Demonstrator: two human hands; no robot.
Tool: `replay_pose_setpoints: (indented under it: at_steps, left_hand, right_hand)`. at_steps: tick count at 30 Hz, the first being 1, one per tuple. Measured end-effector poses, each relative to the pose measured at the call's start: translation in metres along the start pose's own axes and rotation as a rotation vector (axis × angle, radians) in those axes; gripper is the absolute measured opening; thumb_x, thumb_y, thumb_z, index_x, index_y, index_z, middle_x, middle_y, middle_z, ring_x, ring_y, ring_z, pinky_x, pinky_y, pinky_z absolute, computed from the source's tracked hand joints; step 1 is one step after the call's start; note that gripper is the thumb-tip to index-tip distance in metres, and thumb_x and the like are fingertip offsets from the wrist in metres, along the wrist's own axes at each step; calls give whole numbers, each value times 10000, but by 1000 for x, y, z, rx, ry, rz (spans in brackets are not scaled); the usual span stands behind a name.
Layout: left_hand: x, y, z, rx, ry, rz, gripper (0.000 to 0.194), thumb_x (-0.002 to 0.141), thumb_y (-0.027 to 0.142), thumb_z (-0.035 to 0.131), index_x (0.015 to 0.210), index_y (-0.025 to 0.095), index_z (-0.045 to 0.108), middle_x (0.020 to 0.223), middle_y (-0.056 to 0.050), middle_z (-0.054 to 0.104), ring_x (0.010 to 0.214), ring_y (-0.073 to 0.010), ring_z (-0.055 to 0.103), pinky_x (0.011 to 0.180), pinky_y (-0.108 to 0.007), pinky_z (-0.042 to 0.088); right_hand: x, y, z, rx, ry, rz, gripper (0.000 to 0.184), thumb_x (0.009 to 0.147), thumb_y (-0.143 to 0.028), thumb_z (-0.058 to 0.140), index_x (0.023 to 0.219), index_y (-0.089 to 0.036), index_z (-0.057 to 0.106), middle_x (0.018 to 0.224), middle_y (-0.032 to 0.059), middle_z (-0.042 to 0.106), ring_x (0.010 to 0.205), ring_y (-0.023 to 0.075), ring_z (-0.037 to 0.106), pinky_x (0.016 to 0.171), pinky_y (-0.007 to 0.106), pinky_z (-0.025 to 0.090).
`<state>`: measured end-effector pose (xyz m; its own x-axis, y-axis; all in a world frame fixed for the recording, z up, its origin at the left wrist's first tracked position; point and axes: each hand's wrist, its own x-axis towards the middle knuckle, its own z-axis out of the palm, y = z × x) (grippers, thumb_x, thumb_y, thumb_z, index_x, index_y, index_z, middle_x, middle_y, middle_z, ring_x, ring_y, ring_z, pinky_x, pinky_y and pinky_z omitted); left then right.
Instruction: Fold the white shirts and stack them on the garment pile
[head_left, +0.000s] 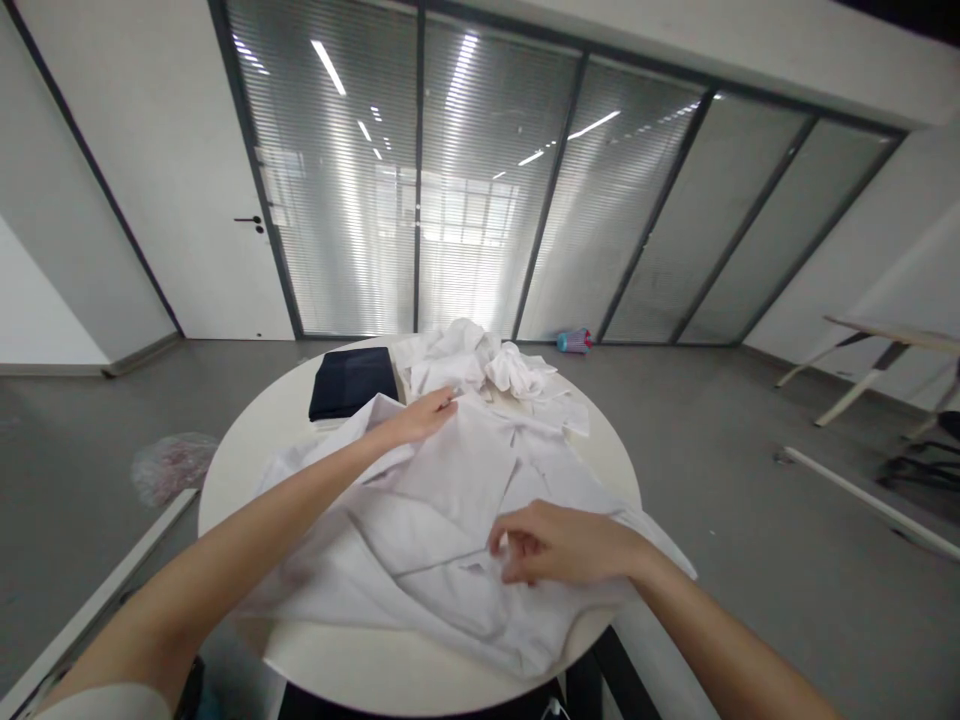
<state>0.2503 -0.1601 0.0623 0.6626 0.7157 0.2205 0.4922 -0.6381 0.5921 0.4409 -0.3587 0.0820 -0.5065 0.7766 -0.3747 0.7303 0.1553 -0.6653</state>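
A white shirt [450,500] lies spread and rumpled over a round white table [247,450]. My left hand [420,415] reaches across to the shirt's far edge, fingers closed on the cloth near the collar. My right hand [555,545] rests on the near right part of the shirt, its fingers curled and pinching a fold of the fabric. Behind the shirt lies a heap of crumpled white garments [480,365].
A folded dark navy garment [352,382] sits at the table's far left. Glass partitions with blinds and a white door [187,200] stand behind. A small coloured bottle [574,341] lies on the grey floor. A tilted desk [885,350] stands at right.
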Motion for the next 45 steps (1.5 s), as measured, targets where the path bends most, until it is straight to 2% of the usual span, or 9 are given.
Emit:
replay_pose_setpoints:
  at_steps: [4, 8, 16, 21, 26, 30, 35, 41, 45]
  left_hand:
    - [-9, 34, -20, -606, 0, -77, 246, 908, 427, 510, 867, 184, 517, 817, -7, 555, 773, -153, 572, 702, -245, 457]
    - [-32, 63, -25, -964, -169, -140, 411, 836, 558, 618, 1064, 238, 494, 787, 40, 525, 679, -111, 554, 627, -199, 422]
    - [-62, 66, -20, -820, -324, 41, 663, 918, 529, 548, 1501, 374, 272, 1234, -70, 569, 973, -177, 594, 691, -223, 451]
    - [-72, 65, -14, -856, -379, 195, 804, 838, 280, 653, 1529, 343, 248, 1379, -96, 521, 1095, -221, 584, 856, -320, 475]
    - [-83, 69, -10, -895, -475, 228, 830, 790, 179, 620, 1525, 334, 267, 1451, -87, 462, 1242, -246, 515, 992, -388, 436]
    - [-85, 49, -12, -718, -398, 12, 842, 816, 235, 575, 1550, 349, 178, 1339, -75, 536, 1109, -217, 571, 899, -350, 470]
    - [-97, 31, -16, -315, -489, -54, 430, 940, 510, 443, 1059, 181, 693, 918, -42, 668, 856, -197, 591, 768, -287, 440]
    - [-134, 44, -16, 34, -660, 316, 474, 908, 522, 539, 602, 167, 608, 695, -44, 606, 648, -159, 532, 670, -283, 406]
    - [-144, 55, -21, -94, -678, 473, 444, 894, 462, 579, 560, 170, 561, 831, -73, 613, 790, -184, 576, 708, -271, 449]
  right_hand:
    - [18, 7, -1, -292, 472, -3, 863, 754, -397, 774, 1492, -266, 347, 1100, 80, 657, 965, 259, 634, 810, 345, 465]
    - [42, 17, 7, -261, 662, 16, 884, 689, -459, 808, 1421, -215, 376, 1182, 128, 606, 973, 291, 622, 815, 409, 479]
    - [58, 16, 5, 640, 799, -263, 894, 682, -362, 780, 1388, -255, 242, 816, -21, 655, 754, 199, 649, 731, 364, 509]
    - [47, 10, -2, 627, 822, -295, 323, 731, -427, 743, 918, -202, 607, 812, 13, 663, 789, 180, 633, 718, 307, 489]
    - [41, 8, -3, 571, 877, -218, 361, 702, -495, 769, 692, -200, 560, 640, -31, 586, 598, 133, 560, 567, 254, 449]
    - [32, 7, -21, 563, 1047, -220, 401, 728, -542, 740, 632, -201, 553, 584, -38, 543, 543, 121, 514, 510, 239, 442]
    - [18, 10, -65, 951, 1281, -439, 371, 692, -502, 795, 799, -227, 570, 759, -40, 658, 644, 113, 601, 616, 237, 505]
    - [7, 26, -111, 1018, 1461, -717, 335, 708, -363, 795, 764, -234, 491, 854, -64, 644, 763, 98, 621, 751, 247, 509]
    - [13, 40, -110, 651, 1645, -598, 287, 802, -467, 685, 856, -235, 526, 919, -34, 602, 873, 124, 600, 862, 288, 487]
